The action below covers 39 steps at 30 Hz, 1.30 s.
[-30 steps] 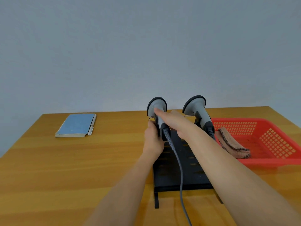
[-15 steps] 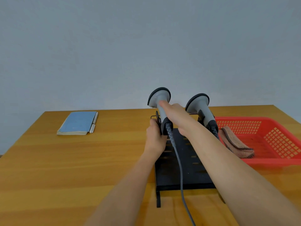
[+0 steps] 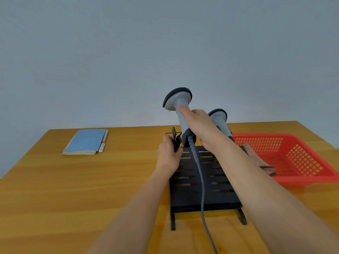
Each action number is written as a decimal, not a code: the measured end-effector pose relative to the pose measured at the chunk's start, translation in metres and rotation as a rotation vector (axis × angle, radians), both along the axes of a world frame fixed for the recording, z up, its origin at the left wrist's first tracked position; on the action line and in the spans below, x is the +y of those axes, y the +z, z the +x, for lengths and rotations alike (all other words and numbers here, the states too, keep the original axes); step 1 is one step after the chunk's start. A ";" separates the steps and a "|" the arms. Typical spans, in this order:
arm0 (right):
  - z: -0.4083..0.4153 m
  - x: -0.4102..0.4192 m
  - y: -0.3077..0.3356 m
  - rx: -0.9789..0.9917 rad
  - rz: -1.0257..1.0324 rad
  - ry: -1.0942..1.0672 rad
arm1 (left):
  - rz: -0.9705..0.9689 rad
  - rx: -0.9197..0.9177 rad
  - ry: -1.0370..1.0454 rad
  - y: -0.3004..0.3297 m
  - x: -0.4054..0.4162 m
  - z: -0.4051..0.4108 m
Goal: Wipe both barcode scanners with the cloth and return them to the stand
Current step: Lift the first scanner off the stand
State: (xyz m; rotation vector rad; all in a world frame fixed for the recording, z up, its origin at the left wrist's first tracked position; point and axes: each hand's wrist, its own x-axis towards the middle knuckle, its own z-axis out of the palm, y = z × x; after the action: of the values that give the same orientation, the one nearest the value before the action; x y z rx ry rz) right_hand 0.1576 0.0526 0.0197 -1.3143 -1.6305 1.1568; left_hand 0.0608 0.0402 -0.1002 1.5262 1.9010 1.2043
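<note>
Forearm of the right hand hides much of the second scanner; that hand grips the lifted scanner by its handle, left hand holds the stand.

right hand has lifted the left scanner up clear of the stand | its cable trails down | left hand now grips the bared clip

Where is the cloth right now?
The cloth lies in the red basket on the right side of the table, right of the black stand, partly hidden behind the right forearm.
</note>
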 end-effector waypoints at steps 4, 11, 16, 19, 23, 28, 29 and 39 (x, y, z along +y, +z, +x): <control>0.005 -0.006 0.005 0.049 -0.031 0.037 | -0.052 0.086 0.016 0.004 0.000 -0.004; 0.016 -0.015 0.010 0.081 -0.100 0.077 | -0.153 0.182 -0.004 0.015 -0.006 -0.011; 0.026 -0.025 0.012 0.224 -0.195 0.162 | -0.169 0.257 -0.073 0.021 -0.012 -0.016; 0.030 -0.035 0.016 0.322 -0.278 0.191 | -0.163 0.258 -0.077 0.027 -0.017 -0.021; 0.035 -0.047 0.017 0.421 -0.355 0.218 | -0.160 0.250 -0.067 0.037 -0.029 -0.032; 0.044 -0.060 0.012 0.530 -0.417 0.267 | -0.159 0.178 -0.027 0.048 -0.049 -0.049; 0.045 -0.063 0.010 0.560 -0.435 0.274 | -0.155 0.155 -0.020 0.049 -0.053 -0.053; 0.050 -0.091 -0.007 0.634 -0.420 0.331 | -0.122 0.034 0.028 0.049 -0.087 -0.069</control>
State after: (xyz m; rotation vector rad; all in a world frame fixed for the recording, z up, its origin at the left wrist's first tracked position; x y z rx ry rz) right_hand 0.2073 -0.0379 0.0126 -0.7805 -1.1853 1.9591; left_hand -0.0081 -0.0464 -0.0512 1.4695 1.9858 1.0588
